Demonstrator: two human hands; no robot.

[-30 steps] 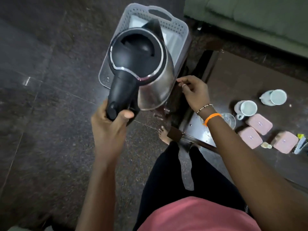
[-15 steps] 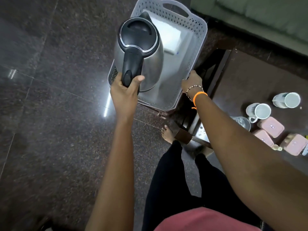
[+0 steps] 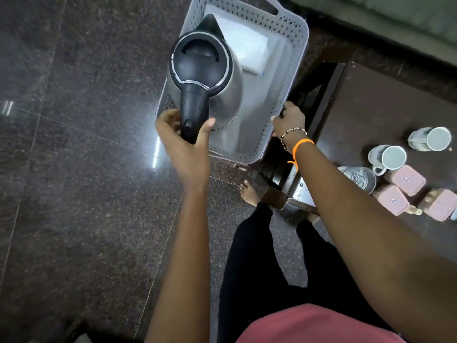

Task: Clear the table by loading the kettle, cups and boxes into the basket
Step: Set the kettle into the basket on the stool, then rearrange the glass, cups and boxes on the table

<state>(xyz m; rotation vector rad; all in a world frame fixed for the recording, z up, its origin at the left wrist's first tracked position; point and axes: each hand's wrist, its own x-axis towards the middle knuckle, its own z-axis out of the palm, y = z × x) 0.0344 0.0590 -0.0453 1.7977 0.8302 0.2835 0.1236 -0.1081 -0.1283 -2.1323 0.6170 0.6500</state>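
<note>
1. Floor [image 3: 74, 194] of dark polished speckled stone fills my view, with a glare streak near the basket [image 3: 294, 70]; a dark brown table [image 3: 371, 115] sits to the right and a green sofa [image 3: 395, 11] edge runs along the top.
2. I count one kettle [image 3: 210, 78], one basket, two cups [image 3: 387, 158] [image 3: 430, 139], three pink boxes [image 3: 405, 179] [image 3: 390, 203] [image 3: 442, 204] and one clear glass dish [image 3: 359, 178].
3. My left hand [image 3: 184, 144] grips the kettle's black handle, holding it over the basket's left half; I cannot tell if its base touches the bottom.
4. My right hand [image 3: 289, 120] grips the basket's right rim.
5. A white item [image 3: 244, 49] in the basket is partly hidden by the kettle. The rightmost box is cut off by the frame, my right arm covers part of the dish, and a small yellowish thing [image 3: 414, 210] between the boxes is too small to identify.
</note>
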